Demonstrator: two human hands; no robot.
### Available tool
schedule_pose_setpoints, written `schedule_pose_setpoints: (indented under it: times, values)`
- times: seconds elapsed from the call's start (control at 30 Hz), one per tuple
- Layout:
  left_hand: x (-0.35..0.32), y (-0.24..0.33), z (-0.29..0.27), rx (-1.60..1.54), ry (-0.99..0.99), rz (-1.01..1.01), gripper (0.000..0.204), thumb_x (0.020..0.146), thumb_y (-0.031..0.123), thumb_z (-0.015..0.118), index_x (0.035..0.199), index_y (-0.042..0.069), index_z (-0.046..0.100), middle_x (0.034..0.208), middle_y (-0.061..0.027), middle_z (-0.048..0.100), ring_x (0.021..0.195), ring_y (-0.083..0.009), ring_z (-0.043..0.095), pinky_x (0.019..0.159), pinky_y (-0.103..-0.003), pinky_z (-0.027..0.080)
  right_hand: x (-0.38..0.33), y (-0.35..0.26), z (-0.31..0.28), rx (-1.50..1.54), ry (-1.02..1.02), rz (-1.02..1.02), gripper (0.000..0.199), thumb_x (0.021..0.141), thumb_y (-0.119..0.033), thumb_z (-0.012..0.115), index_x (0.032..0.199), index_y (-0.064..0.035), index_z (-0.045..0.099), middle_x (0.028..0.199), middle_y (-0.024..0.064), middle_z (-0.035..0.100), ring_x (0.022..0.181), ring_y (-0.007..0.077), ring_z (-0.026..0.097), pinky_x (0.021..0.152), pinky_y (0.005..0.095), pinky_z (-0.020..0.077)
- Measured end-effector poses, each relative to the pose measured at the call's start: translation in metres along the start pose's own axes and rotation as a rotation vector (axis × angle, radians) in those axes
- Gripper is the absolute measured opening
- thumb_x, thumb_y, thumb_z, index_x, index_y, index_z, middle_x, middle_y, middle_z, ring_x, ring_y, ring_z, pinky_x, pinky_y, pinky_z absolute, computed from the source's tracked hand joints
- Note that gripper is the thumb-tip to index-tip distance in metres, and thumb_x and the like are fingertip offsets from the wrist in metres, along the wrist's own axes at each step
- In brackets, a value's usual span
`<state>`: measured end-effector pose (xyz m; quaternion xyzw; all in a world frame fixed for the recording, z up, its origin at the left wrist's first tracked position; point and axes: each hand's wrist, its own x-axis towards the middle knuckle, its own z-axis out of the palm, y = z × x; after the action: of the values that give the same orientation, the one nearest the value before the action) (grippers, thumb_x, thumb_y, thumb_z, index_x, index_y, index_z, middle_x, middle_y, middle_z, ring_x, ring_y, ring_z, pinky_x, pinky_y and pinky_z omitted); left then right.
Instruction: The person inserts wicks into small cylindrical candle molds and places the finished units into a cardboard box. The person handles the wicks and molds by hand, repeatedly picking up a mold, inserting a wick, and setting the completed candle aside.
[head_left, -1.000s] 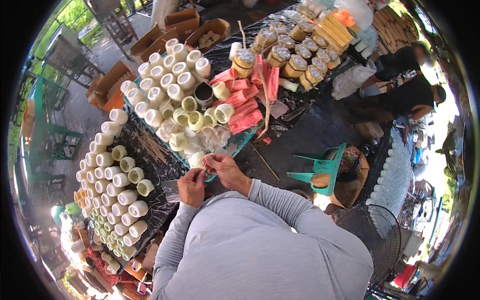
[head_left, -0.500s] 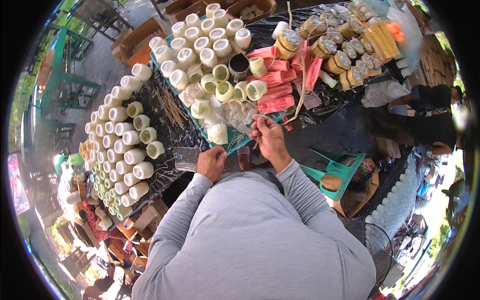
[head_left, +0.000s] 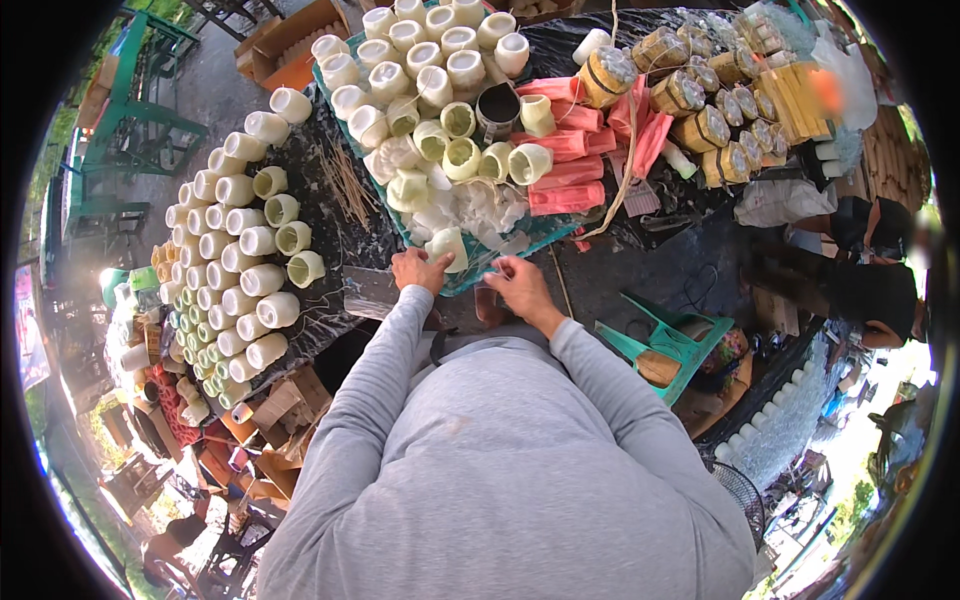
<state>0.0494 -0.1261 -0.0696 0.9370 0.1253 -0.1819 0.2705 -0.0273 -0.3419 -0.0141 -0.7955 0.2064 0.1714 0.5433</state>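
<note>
At the table's near edge my left hand (head_left: pixel 421 270) is closed, its fingertips at the side of a pale, waxy-looking cup (head_left: pixel 447 248) that lies tilted. I cannot make out whether it touches the cup or pinches something thin. A little to its right, my right hand (head_left: pixel 522 290) has thumb and forefinger pressed together; what lies between them is too small to name. Beyond both hands, crumpled clear plastic (head_left: pixel 487 222) lies on a teal sheet (head_left: pixel 468 279). More pale cups (head_left: pixel 461 158) stand behind it, around a dark mug (head_left: pixel 497 107).
Rows of pale cups (head_left: pixel 264 280) cover the black-sheeted left side, with thin sticks (head_left: pixel 346 185) alongside. Pink wrapped bundles (head_left: pixel 566 198) and yellow cylinders (head_left: pixel 702 127) lie at the far right. A long cord (head_left: pixel 627 180) crosses there. A green chair (head_left: pixel 682 352) stands right of me; people work farther right.
My right hand has come down and slightly left, away from the pink bundles. My left hand has moved up toward the tilted cup. The view has shifted a little.
</note>
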Motion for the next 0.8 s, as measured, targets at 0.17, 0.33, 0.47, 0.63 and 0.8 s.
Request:
schedule_pose_setpoints:
  times: [0.17, 0.33, 0.47, 0.63, 0.8]
  values:
    - [-0.011, 0.011, -0.002, -0.074, -0.063, 0.124, 0.057, 0.082, 0.044, 0.088, 0.113, 0.002, 0.067, 0.09, -0.0144, 0.076, 0.083, -0.0371, 0.073, 0.081, -0.048, 0.057, 0.046, -0.002, 0.037, 0.138, -0.032, -0.099, 0.048, 0.097, -0.022, 0.081, 0.134, 0.0048, 0.067, 0.116, 0.0149, 0.077, 0.104, 0.0209, 0.073, 0.092, 0.0347, 0.0567]
    - [-0.019, 0.022, -0.021, -0.619, -0.2, -0.15, 0.064, 0.086, 0.032, 0.089, 0.137, 0.003, 0.063, 0.103, -0.0113, 0.073, 0.081, -0.0191, 0.069, 0.064, -0.037, 0.057, 0.05, -0.006, 0.032, 0.253, -0.059, -0.076, 0.042, 0.1, -0.015, 0.078, 0.134, 0.0062, 0.067, 0.116, 0.0111, 0.076, 0.101, 0.0152, 0.069, 0.089, 0.0317, 0.0564]
    - [-0.036, 0.027, -0.042, -0.785, -0.42, -0.18, 0.07, 0.087, 0.024, 0.089, 0.147, 0.004, 0.058, 0.107, -0.0092, 0.071, 0.084, -0.0186, 0.071, 0.066, -0.036, 0.059, 0.029, -0.02, 0.023, 0.477, -0.103, 0.009, 0.031, 0.098, -0.015, 0.08, 0.121, 0.0048, 0.073, 0.105, 0.0081, 0.078, 0.091, 0.0115, 0.068, 0.083, 0.0296, 0.0557]
    - [-0.062, 0.032, -0.051, -0.513, -0.358, 0.546, 0.079, 0.082, 0.009, 0.093, 0.15, 0.0, 0.055, 0.109, -0.0102, 0.073, 0.079, -0.014, 0.071, 0.059, -0.03, 0.058, -0.025, -0.025, -0.001, 0.544, -0.016, 0.041, 0.025, 0.101, -0.014, 0.078, 0.12, 0.0027, 0.073, 0.093, 0.0027, 0.075, 0.078, 0.0062, 0.063, 0.066, 0.0263, 0.0508]
    - [-0.072, 0.042, -0.044, -0.638, -0.624, 0.195, 0.073, 0.082, 0.009, 0.092, 0.146, -0.002, 0.058, 0.1, -0.0097, 0.077, 0.067, -0.0127, 0.069, 0.052, -0.027, 0.055, -0.054, -0.01, -0.02, 0.758, 0.032, -0.092, 0.028, 0.102, -0.011, 0.076, 0.125, 0.0004, 0.065, 0.092, 0.0012, 0.069, 0.067, 0.0052, 0.058, 0.057, 0.0243, 0.0481]
